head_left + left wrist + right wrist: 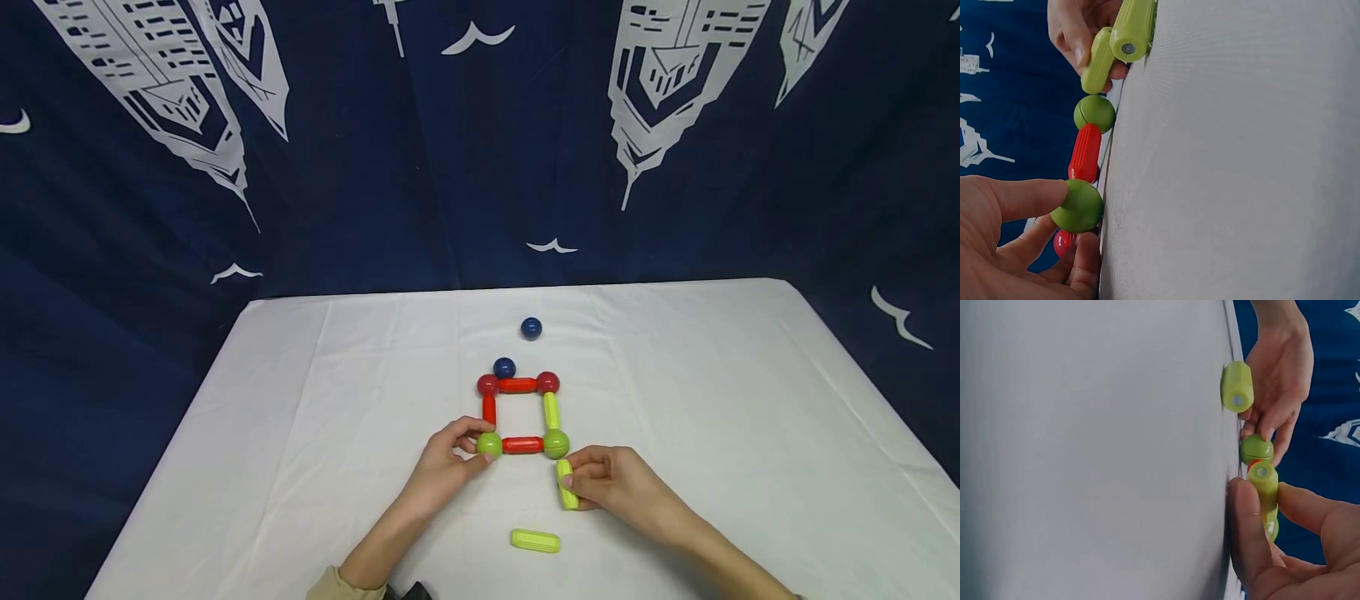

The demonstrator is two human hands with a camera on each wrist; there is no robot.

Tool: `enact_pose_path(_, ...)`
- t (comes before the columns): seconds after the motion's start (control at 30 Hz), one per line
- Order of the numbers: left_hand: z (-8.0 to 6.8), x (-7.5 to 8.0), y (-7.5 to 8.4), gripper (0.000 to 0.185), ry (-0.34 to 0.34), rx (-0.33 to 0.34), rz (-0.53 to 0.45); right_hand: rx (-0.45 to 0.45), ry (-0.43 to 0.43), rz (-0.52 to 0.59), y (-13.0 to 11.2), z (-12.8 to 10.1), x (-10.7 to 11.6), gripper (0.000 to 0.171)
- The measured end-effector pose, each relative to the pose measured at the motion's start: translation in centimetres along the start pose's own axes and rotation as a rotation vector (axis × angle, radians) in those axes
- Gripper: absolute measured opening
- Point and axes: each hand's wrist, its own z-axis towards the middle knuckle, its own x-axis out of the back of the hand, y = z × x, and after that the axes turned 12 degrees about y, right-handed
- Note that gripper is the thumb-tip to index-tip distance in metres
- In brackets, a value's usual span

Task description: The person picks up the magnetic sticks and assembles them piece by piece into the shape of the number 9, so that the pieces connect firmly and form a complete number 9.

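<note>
Left hand [444, 465]: thumb and fingers grasp the near-left green ball [490, 445] of a square frame on the white table [697, 375], around mid-width, far edge beyond it. Right hand [618, 485]: pinches a yellow-green rod [567, 486], one end just beside the near-right green ball [556, 443]; contact unclear. Frame sides: far red rod [518, 385], left red rod [489, 409], near red rod [522, 445], right yellow-green rod [551, 410]. Far corners: left red ball [487, 384], right red ball [548, 382]. One blue ball [504, 367] sits right by the left red ball, table's far-edge side; second blue ball [531, 328] apart, nearer the far edge. Loose yellow-green rod [536, 541] lies between the forearms, toward the table's near edge. Navy curtain [487, 167] behind the far edge, white building and bird prints.
</note>
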Motion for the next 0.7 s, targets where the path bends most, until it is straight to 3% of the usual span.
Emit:
enact_pose_path(0.3, 0.0, 0.0, -0.1, 0.031, 0.003, -0.005, 0.009, -0.088, 0.074, 0.059, 0.1, 0.6, -0.5, 0.044)
enact_pose_path(0.5, 0.1, 0.0, -0.1, 0.031, 0.001, -0.002, 0.003, -0.082, 0.072, 0.043, 0.0, 0.5, 0.1, 0.046)
enact_pose_path(0.7, 0.1, 0.1, -0.1, 0.031, -0.001, -0.003, -0.001, -0.018, 0.095, 0.039, -0.3, 1.3, 1.6, 0.039)
